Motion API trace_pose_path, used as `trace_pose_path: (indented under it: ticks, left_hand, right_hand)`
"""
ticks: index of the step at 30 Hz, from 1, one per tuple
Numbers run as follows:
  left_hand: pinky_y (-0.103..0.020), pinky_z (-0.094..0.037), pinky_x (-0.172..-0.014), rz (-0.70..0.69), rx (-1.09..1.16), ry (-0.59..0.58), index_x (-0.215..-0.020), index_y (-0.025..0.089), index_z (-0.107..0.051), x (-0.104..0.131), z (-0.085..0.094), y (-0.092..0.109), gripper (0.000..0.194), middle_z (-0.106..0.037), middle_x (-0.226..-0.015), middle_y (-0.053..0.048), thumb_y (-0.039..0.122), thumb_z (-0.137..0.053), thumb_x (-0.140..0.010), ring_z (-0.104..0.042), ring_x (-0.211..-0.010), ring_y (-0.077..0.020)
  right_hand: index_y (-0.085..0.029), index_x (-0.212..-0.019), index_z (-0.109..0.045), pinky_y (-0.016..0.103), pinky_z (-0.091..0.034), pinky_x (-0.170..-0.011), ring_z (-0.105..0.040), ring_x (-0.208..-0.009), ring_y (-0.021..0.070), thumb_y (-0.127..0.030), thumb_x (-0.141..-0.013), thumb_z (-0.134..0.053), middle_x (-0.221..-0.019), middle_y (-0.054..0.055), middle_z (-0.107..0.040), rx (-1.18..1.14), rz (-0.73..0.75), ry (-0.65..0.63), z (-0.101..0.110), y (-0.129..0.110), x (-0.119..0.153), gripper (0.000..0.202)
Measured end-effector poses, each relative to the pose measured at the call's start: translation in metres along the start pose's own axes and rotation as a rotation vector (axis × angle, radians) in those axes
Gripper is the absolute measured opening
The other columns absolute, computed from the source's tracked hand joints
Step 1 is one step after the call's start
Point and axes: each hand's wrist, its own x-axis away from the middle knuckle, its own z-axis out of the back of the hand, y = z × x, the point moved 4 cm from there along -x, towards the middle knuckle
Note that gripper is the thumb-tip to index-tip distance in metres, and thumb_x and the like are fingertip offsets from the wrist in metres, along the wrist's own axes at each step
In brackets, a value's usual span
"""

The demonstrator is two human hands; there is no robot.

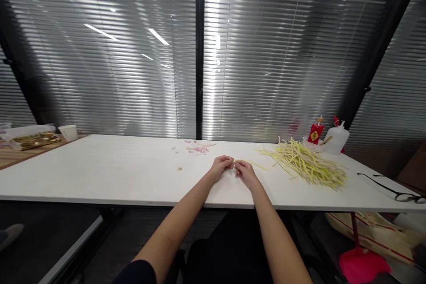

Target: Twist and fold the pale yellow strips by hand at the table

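Observation:
My left hand and my right hand meet over the white table, fingertips together on one thin yellow-green strip that trails off to the right. Both hands pinch its near end. A loose pile of several similar yellow-green strips lies on the table to the right of my right hand, a short way from it.
A red bottle and a white squeeze bottle stand behind the pile. Black glasses lie at the right edge. Pink scraps sit beyond my hands. A white cup and a gold-filled tray are far left. Blinds close off the back.

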Motion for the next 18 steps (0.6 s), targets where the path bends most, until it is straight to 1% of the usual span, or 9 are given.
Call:
trace_pose_path:
  ticks: [5,8,12,15,18]
  left_hand:
    - [-0.026,-0.043,-0.067,0.007,-0.017,0.027,-0.072,0.012,-0.061,-0.0019,0.0019,-0.0019,0.029,-0.061,-0.065,-0.001,0.031,-0.079,-0.058,-0.055,-0.06,-0.0096]
    - [-0.026,-0.043,-0.066,-0.024,-0.007,0.036,-0.07,0.013,-0.059,-0.0028,0.0026,-0.0016,0.029,-0.061,-0.065,-0.001,0.032,-0.078,-0.058,-0.055,-0.06,-0.0096]
    - [-0.026,-0.044,-0.067,-0.05,0.027,0.075,-0.07,0.014,-0.056,-0.0023,0.0044,-0.0001,0.031,-0.061,-0.067,-0.001,0.033,-0.077,-0.059,-0.056,-0.061,-0.01]
    - [-0.026,-0.044,-0.067,-0.038,0.015,0.085,-0.071,0.014,-0.055,-0.0013,0.0053,0.0004,0.031,-0.062,-0.067,-0.002,0.034,-0.077,-0.06,-0.057,-0.063,-0.0105]
    - [-0.025,-0.044,-0.065,-0.035,0.006,0.084,-0.071,0.014,-0.055,-0.0007,0.0061,0.0007,0.031,-0.062,-0.066,-0.002,0.035,-0.076,-0.061,-0.056,-0.061,-0.0101]
  right_hand:
    - [-0.017,-0.075,-0.067,0.02,-0.038,-0.044,-0.043,-0.045,0.007,-0.044,-0.057,-0.077,-0.06,-0.002,-0.057,0.027,0.02,0.033,0.0006,-0.0008,-0.0002,0.034]
    - [-0.017,-0.083,-0.069,0.021,-0.041,-0.048,-0.047,-0.048,0.0078,-0.045,-0.058,-0.076,-0.068,0.0,-0.063,0.06,0.025,0.038,-0.0007,-0.0021,0.001,0.038]
    - [-0.018,-0.094,-0.07,0.022,-0.044,-0.05,-0.049,-0.05,0.0081,-0.045,-0.06,-0.075,-0.08,0.003,-0.066,0.151,0.055,0.039,-0.0029,-0.0028,0.0036,0.044]
    - [-0.017,-0.093,-0.071,0.023,-0.045,-0.052,-0.051,-0.053,0.0089,-0.046,-0.061,-0.075,-0.085,0.005,-0.067,0.211,0.072,0.042,-0.0045,-0.0021,0.0055,0.044]
    - [-0.017,-0.09,-0.072,0.022,-0.043,-0.051,-0.05,-0.054,0.0101,-0.045,-0.061,-0.075,-0.083,0.005,-0.068,0.255,0.096,0.018,-0.007,-0.0025,0.0068,0.041]
